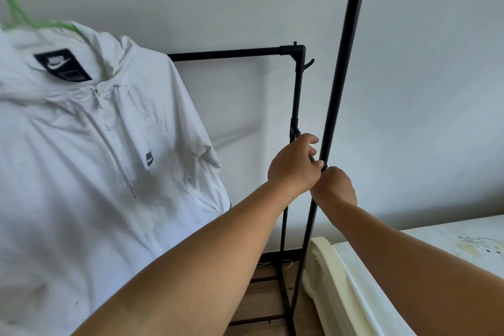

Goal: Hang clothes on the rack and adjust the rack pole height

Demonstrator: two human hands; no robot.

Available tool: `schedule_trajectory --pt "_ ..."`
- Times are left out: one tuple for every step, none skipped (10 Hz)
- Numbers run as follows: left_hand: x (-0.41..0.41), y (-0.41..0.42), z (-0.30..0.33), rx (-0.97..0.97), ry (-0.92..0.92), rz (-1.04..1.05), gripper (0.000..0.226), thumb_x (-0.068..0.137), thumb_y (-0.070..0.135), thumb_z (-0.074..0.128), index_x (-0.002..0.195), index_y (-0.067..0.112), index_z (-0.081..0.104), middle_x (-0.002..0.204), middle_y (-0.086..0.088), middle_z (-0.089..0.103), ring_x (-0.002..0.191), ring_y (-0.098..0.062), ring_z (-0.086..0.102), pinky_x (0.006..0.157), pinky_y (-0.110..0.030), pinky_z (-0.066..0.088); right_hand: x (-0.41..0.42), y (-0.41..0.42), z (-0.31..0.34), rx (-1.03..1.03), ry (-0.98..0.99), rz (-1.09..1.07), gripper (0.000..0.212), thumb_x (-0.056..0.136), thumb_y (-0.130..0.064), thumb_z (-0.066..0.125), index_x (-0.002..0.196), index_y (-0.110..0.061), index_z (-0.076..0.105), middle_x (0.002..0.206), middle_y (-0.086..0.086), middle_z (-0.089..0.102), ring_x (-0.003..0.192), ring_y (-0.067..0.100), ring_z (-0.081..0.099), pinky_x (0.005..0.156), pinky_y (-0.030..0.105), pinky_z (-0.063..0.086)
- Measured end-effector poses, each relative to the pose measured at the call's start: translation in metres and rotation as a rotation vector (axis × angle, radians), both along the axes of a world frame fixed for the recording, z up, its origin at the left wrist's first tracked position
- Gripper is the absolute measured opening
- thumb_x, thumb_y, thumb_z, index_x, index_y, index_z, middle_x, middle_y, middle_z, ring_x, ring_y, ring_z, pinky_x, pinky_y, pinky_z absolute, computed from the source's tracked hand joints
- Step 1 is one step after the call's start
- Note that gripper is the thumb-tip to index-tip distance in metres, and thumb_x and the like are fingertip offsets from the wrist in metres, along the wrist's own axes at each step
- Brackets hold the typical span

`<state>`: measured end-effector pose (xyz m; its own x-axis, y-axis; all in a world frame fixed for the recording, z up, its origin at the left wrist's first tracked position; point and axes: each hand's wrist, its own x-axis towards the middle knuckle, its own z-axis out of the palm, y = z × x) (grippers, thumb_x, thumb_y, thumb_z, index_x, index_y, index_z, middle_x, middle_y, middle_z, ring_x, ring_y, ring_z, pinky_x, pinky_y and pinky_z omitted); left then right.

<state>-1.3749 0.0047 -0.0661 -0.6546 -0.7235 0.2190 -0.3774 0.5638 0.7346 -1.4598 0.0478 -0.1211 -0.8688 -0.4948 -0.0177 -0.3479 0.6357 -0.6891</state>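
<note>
A black clothes rack stands against the wall, with a tall near pole [345,68] rising out of the top of the view. A lower rear pole [298,90] carries a horizontal bar [226,54]. A white zip hoodie [90,161] hangs on a green hanger [16,13] at the left. My left hand [293,165] wraps the near pole at mid height. Directly below it, touching it, my right hand [336,185] grips the same pole at a joint collar, which the fingers mostly hide.
A bed with a white sheet [425,259] and a cream mattress edge [324,262] stands close on the right of the rack. The rack's black base frame [261,319] lies on a wooden floor. The grey wall is just behind.
</note>
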Motion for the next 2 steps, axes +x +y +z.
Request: schedule_trajectory --pt "0.027 0.003 -0.002 -0.004 0.015 0.022 0.039 0.085 0.024 0.061 0.121 0.029 0.050 0.113 0.012 0.064 0.099 -0.014 0.064 0.086 -0.034 0.049 0.032 -0.002 0.005 -0.051 -0.020 0.056 0.015 0.080 -0.026 0.042 0.081 -0.016 0.054 0.073 0.001 0.062 0.063 0.022 0.058 0.053 0.028 0.039" --pt "0.056 -0.002 -0.005 -0.006 0.054 0.098 0.033 0.084 0.025 0.061 0.115 0.029 0.052 0.109 0.012 0.065 0.095 -0.014 0.064 0.084 -0.034 0.051 0.066 -0.003 0.011 -0.105 -0.008 0.143 0.010 0.079 -0.022 0.044 0.081 -0.017 0.052 0.069 -0.001 0.060 0.058 0.017 0.054 0.049 0.026 0.036"
